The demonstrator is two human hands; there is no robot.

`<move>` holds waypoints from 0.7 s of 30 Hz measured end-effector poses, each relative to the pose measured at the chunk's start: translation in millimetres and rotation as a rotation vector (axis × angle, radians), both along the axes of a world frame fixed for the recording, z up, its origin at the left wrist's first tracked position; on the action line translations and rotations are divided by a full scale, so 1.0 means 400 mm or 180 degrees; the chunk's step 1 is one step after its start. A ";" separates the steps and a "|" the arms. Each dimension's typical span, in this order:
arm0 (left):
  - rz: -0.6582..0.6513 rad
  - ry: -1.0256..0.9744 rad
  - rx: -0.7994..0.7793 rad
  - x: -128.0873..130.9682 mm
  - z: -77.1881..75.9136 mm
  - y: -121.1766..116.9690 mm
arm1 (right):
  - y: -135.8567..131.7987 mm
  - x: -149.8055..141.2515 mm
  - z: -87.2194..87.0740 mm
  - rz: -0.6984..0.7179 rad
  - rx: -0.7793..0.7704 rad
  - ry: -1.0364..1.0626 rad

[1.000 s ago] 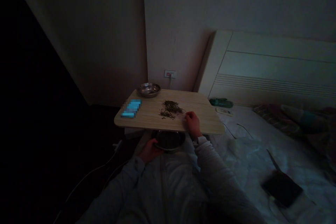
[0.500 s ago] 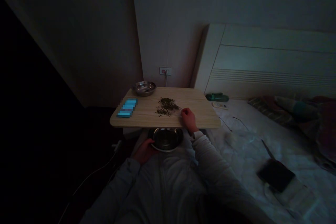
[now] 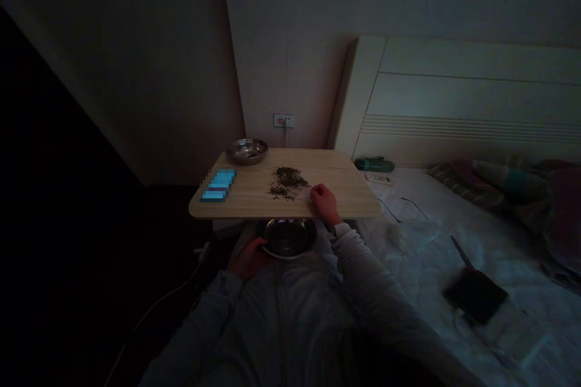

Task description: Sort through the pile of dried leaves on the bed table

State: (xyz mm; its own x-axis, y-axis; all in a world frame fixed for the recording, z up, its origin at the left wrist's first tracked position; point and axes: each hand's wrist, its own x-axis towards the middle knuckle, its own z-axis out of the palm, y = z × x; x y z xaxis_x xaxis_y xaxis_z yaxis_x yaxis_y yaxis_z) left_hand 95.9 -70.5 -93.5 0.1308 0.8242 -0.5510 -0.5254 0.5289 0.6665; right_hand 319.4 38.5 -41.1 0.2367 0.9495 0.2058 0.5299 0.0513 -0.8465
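Observation:
Small dark green grains or beans lie in a loose pile on a light wooden lap table. My right hand is closed at the right edge of the pile, its wrist over the table's front edge. Something thin and pale shows by its fingertips, too dim to name. My left hand grips the near left rim of a metal bowl, which sits on my lap just below the table edge. The inside of that bowl is dark.
Another metal bowl stands at the table's back left corner, with a lit phone in front of it. To the right, a bed holds a green bottle, a remote, and a dark flat object. A cable runs at left.
My right hand has shifted slightly at the edge of the pile, and some grains there lie a little differently. My left hand stays on the bowl. The view has tilted slightly.

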 end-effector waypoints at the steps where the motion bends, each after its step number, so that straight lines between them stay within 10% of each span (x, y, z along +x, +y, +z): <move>1: -0.0007 -0.0005 0.0003 0.000 -0.001 0.001 | 0.000 -0.001 -0.001 -0.0011 0.0019 -0.0003; 21: -0.0025 -0.0042 -0.0001 -0.007 -0.015 0.006 | 0.005 0.006 -0.001 0.0307 -0.0141 -0.0030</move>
